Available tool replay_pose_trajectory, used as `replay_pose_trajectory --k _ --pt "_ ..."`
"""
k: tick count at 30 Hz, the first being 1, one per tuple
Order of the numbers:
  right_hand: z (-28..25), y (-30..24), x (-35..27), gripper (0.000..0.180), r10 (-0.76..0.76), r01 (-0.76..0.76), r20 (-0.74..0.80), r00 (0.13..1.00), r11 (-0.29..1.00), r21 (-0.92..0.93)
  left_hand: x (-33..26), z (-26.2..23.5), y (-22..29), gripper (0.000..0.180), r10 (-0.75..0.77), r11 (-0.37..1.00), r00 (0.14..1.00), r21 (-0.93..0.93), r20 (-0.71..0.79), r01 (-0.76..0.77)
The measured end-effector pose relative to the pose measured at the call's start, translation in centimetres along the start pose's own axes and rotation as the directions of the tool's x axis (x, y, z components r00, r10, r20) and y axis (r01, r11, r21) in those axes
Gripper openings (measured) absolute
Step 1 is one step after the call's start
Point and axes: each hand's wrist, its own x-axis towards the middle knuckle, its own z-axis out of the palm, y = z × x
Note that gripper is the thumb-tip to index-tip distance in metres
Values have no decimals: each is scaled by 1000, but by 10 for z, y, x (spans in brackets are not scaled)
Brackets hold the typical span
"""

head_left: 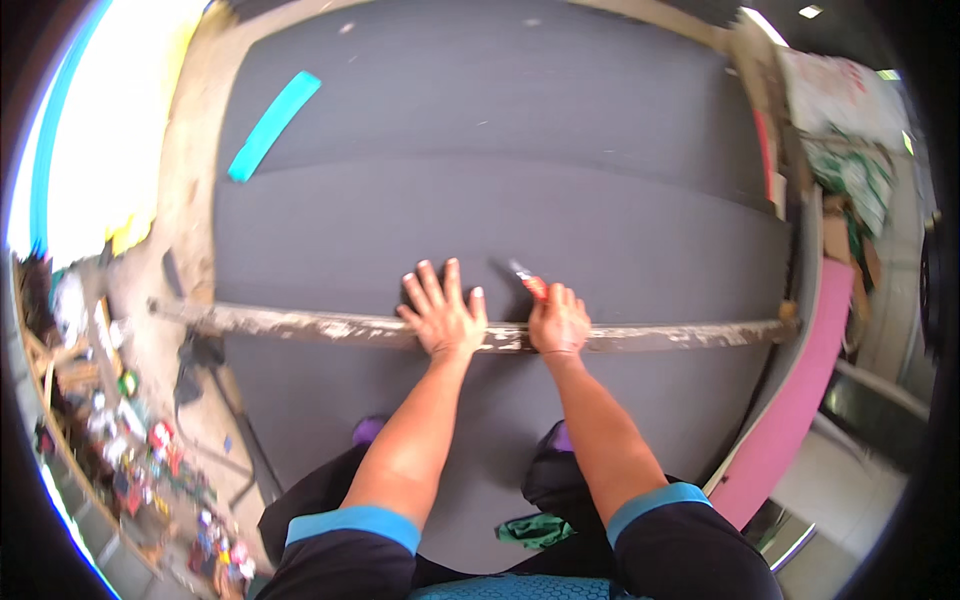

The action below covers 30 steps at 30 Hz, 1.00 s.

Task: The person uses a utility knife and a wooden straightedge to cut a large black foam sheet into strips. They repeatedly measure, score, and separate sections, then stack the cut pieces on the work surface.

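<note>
A long straight bar [680,337] with worn, flaking paint lies crosswise over a dark grey sheet [500,200]. My left hand [445,315] presses on the bar with its fingers spread toward the far side. To its right, my right hand [560,322] grips a red utility knife [533,284] just beyond the bar. The knife's blade end points away from me and to the left, low over the sheet; whether it touches is too blurred to tell. A turquoise strip [275,125] rests on the far left of the sheet.
A pink panel [790,400] stands along the right side, with sacks [850,100] beyond it. Many small items [150,460] clutter the lower left. Green cloth [535,530] lies near my legs. A step or overlap line crosses the sheet's far half.
</note>
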Motion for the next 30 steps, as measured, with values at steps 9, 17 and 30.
replay_pose_trajectory --k 9,17,30 --pt "2 16 -15 16 -13 32 -188 982 995 96 -13 4 15 80 15 999 1000 38 25 -16" --pt "56 18 -126 16 -104 114 -219 970 993 32 -114 45 -52 80 -70 992 998 104 2 69" --pt "78 12 -144 22 113 -84 -154 982 980 183 -120 55 -65 89 190 974 978 105 81 -198"
